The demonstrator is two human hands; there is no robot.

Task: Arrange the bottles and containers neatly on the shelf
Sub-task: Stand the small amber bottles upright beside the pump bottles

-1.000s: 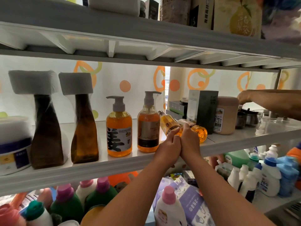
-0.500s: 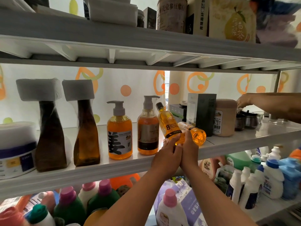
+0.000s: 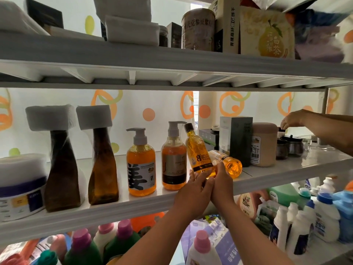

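Right of centre, at the front edge of the middle shelf (image 3: 277,175), the left hand (image 3: 193,190) gripped the base of a tilted amber bottle (image 3: 196,150), its neck leaning up-left; the right hand (image 3: 222,183), touching it, clasped a second bottle (image 3: 230,165) lying on its side just rightward.

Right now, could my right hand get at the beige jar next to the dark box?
Probably yes. The jar stands near the shelf's open front, nothing before it; the lying bottle is off to its left. But the right hand is busy beside the tilted bottle.
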